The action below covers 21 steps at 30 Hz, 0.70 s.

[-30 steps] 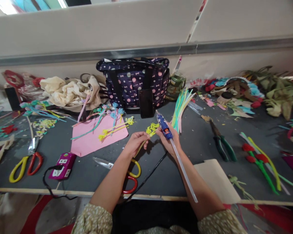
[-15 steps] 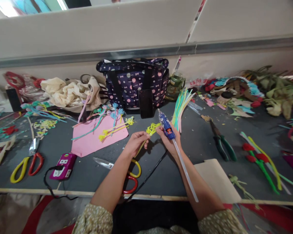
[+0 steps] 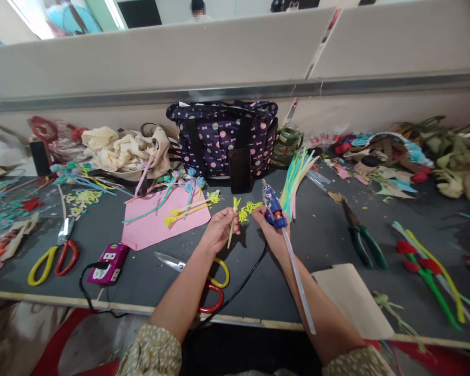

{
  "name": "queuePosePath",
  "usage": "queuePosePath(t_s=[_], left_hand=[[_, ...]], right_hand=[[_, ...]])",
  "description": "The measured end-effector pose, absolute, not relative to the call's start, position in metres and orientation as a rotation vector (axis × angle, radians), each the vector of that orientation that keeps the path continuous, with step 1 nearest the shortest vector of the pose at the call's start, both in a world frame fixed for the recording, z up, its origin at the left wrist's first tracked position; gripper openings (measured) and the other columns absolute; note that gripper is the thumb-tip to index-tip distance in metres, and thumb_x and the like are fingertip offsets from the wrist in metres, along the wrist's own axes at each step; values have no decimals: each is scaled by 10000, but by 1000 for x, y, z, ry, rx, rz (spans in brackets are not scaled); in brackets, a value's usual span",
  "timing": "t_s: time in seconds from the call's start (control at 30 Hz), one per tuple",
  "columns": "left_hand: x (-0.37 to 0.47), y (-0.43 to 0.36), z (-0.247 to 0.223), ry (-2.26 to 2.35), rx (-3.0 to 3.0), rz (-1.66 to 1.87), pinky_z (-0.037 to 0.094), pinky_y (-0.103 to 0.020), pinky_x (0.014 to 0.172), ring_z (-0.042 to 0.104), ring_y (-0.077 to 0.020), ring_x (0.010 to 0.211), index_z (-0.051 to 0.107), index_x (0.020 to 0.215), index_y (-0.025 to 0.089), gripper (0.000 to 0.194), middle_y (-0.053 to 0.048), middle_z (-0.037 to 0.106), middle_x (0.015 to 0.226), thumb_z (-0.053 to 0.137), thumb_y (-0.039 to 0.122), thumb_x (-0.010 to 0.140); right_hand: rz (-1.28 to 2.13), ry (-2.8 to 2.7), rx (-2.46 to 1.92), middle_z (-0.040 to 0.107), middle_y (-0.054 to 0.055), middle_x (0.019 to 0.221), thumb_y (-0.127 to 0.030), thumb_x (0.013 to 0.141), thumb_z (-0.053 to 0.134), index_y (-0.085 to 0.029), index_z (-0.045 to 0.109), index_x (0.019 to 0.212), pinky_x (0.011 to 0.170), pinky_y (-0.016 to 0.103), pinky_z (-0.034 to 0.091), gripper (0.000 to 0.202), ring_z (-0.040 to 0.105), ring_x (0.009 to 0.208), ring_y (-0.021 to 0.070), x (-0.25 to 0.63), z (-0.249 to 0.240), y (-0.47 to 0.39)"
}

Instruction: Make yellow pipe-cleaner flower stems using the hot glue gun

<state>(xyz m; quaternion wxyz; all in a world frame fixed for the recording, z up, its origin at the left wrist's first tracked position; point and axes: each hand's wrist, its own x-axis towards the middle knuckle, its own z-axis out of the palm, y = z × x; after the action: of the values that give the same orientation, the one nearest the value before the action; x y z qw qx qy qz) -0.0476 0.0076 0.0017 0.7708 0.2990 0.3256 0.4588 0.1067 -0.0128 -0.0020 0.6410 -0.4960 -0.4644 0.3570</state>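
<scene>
My left hand [image 3: 220, 228] pinches a thin yellow stem [image 3: 231, 235] that stands nearly upright, its short yellow tips splayed above the fingers. In my right hand [image 3: 273, 235] is a blue hot glue gun [image 3: 273, 208], nozzle pointing up and away, with a long clear glue stick [image 3: 297, 277] sticking out of its back. Small yellow clippings [image 3: 248, 210] lie in a heap between the two hands, close to my right fingertips. Under my left forearm rest scissors [image 3: 219, 274] with one yellow and one red handle, partly hidden.
Left of my hands, yellow flower stems [image 3: 188, 211] lie on a pink sheet [image 3: 144, 230]. Behind stand a phone [image 3: 240, 171] and a patterned bag [image 3: 215, 138]. Fuzzy stems [image 3: 295, 183], pliers [image 3: 362, 237] and brown card [image 3: 348, 297] lie to the right. A purple power block [image 3: 108, 263] sits left.
My left hand has lifted the yellow stem out of the clippings and turned it more upright. My right hand keeps the glue gun beside the heap. The view has shifted slightly.
</scene>
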Motion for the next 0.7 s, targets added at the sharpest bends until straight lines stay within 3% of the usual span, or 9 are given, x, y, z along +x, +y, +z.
queuePosePath(t_s=[0.23, 0.7], left_hand=[[-45, 7, 0, 705, 623, 966, 481, -198, 528, 543, -75, 541, 590, 772, 128, 327, 13, 575, 650, 804, 344, 649], [-39, 1, -3, 733, 723, 887, 482, -199, 501, 501, -73, 500, 595, 713, 119, 373, 12, 539, 588, 801, 420, 635]], right_hand=[[1123, -987, -1074, 659, 20, 838, -346, 719, 721, -191, 647, 937, 596, 279, 513, 277, 583, 617, 118, 92, 0, -19], [1185, -811, -1028, 619, -28, 700, -337, 661, 768, -207, 573, 877, 549, 281, 543, 319, 621, 574, 139, 85, -4, -20]])
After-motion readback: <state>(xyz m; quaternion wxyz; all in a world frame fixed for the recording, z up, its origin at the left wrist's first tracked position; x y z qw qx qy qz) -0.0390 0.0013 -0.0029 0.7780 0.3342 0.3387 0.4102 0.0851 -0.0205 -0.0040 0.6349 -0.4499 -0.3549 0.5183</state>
